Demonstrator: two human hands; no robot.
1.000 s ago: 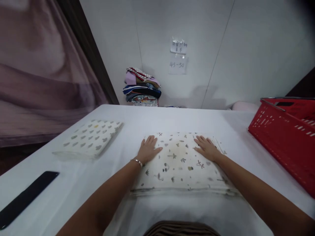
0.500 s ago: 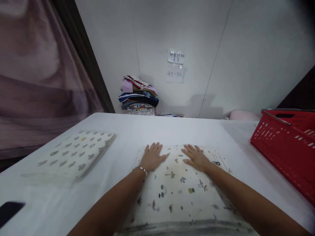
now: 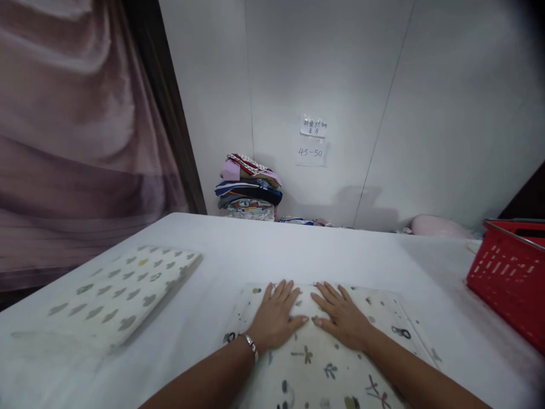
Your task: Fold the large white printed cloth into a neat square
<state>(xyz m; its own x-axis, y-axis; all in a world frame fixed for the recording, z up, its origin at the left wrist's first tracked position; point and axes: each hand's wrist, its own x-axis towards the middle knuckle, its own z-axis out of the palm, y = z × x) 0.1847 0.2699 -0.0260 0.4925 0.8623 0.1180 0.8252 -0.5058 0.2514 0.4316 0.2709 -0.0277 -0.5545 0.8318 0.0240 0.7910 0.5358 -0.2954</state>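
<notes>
At the near edge of the white table [image 3: 264, 250], directly in front of the person, a folded cream cloth [image 3: 336, 369] printed with small plants and animals lies flat, its nearer part running out of the bottom of the view. Both hands rest palm down on the far half of this cloth, fingers spread and gripping nothing: the left hand [image 3: 276, 321], with a thin silver bracelet [image 3: 251, 345] at the wrist, and the right hand [image 3: 343, 318] just beside it, thumbs almost meeting over the middle of the fabric. Left of the hands and well apart from them, a second folded cloth [image 3: 123, 289], white with grey, green and yellow heart-like marks, lies near the table's left side. At the right side of the table stands a red plastic basket [image 3: 508, 278] with slotted walls, partly cut off by the frame. Beyond the far edge of the table, a stack of folded coloured garments [image 3: 249, 187] rests against the white wall [image 3: 340, 74], and something pale pink [image 3: 438, 225] lies farther right. Two paper notes [image 3: 312, 142] are stuck to the wall, the lower one reading 45-50. A mauve curtain [image 3: 76, 130] hangs at the left.
</notes>
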